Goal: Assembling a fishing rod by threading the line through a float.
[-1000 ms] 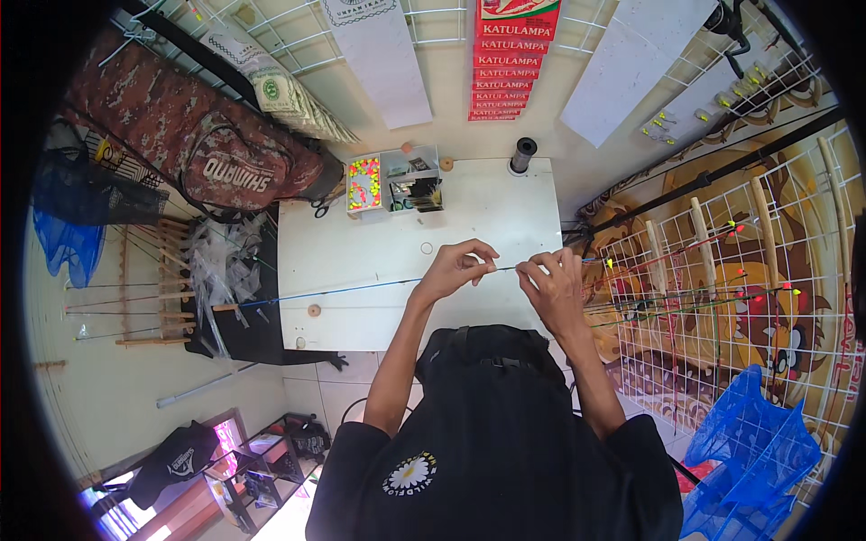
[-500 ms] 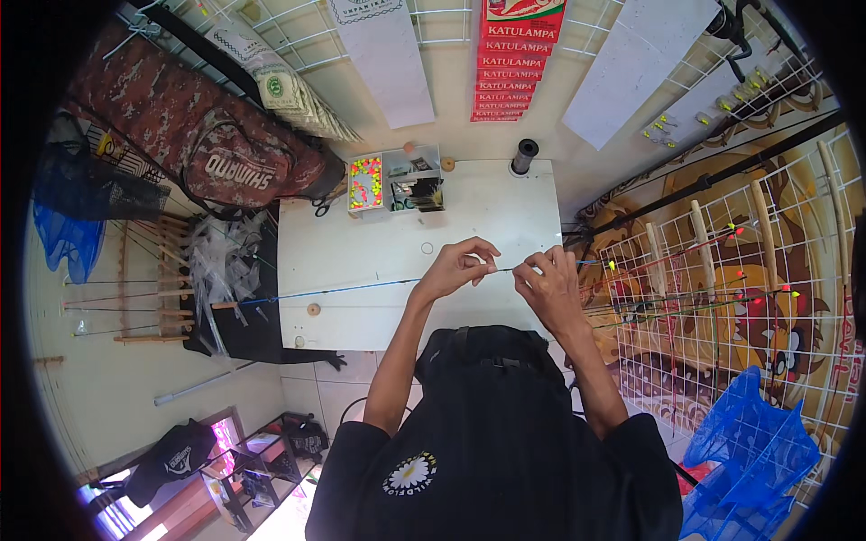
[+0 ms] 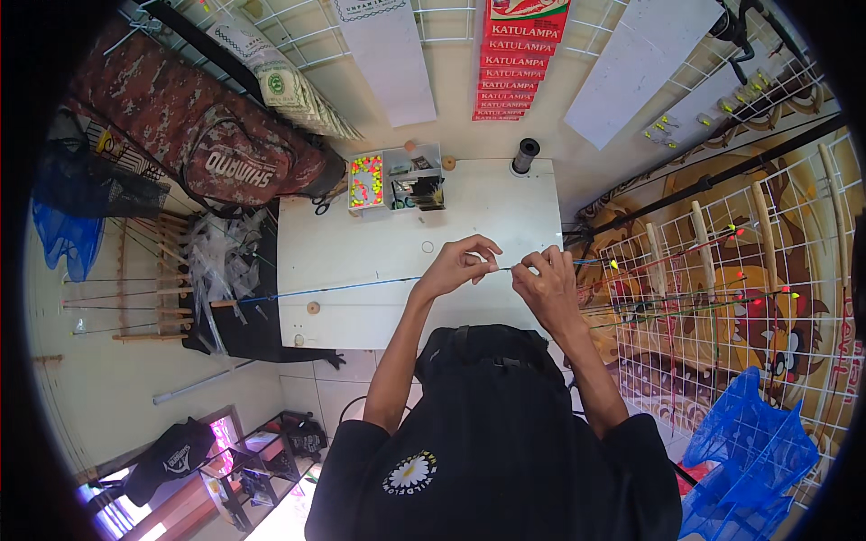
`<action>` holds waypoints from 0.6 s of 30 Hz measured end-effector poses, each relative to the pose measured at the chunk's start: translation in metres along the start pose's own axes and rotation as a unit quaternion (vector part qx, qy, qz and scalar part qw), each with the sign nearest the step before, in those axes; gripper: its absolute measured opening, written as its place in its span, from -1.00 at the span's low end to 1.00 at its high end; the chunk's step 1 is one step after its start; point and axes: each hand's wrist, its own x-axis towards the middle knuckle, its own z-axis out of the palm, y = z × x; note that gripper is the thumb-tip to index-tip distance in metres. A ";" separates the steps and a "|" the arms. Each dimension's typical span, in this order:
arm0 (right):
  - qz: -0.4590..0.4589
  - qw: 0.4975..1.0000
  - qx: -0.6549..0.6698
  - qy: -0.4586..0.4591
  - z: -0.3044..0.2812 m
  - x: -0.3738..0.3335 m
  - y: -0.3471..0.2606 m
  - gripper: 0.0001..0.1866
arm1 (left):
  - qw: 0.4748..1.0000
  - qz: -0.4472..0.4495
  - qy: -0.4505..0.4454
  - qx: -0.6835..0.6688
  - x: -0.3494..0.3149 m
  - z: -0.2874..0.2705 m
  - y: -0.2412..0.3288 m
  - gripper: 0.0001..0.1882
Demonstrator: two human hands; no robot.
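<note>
— What do the hands have?

— A thin blue rod [image 3: 352, 286]. It lies across the white table [image 3: 379, 234], running from past the left edge to the front right corner, where both hands meet above it. The left hand [image 3: 454, 268] pinches it between thumb and forefinger, the other fingers curled over. The right hand [image 3: 544, 281] pinches the same rod just beside it, fingertips pressed together on a pale short section between the two hands.

— Has anything changed in the last second?

— Very little. The hands sit at the same corner as a second ago, and the rod keeps its line across the table. Only the fingers seem to have shifted slightly on the rod; too small to say how.

— So what does that tell you?

— I judge it as fine, fixed-spot work on that short section: a steady hold rather than a move elsewhere.

— What else is on the table?

— At the back edge, a box of bright beads [image 3: 365, 179] and a small tray [image 3: 413, 178] next to it, with a black spool [image 3: 524, 155] toward the back right corner. A small ring [image 3: 428, 246] lies mid-table, well apart from the hands. A wire rack [image 3: 722, 298] of rods stands off the right edge.
</note>
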 end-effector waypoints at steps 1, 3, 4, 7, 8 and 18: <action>-0.002 1.000 -0.001 0.002 0.001 -0.001 0.000 -0.87 | 1.000 0.000 0.000 0.000 0.000 0.000 0.000 -0.75; -0.005 1.000 -0.001 0.005 0.002 -0.001 0.000 -0.86 | 1.000 0.000 -0.001 -0.001 0.000 -0.001 -0.001 -0.75; -0.005 1.000 0.003 0.007 0.003 -0.001 0.000 -0.86 | 1.000 0.000 -0.001 -0.001 0.000 -0.001 -0.002 -0.75; -0.004 1.000 0.011 0.007 0.005 -0.002 0.002 -0.86 | 1.000 -0.001 -0.003 0.001 0.000 -0.002 -0.002 -0.75; -0.005 1.000 0.017 0.007 0.004 -0.002 0.002 -0.85 | 1.000 0.000 -0.004 0.002 0.000 -0.001 -0.001 -0.75; -0.015 0.999 0.040 0.000 0.010 -0.006 0.008 -0.81 | 1.000 -0.006 -0.011 0.000 0.000 -0.001 0.002 -0.74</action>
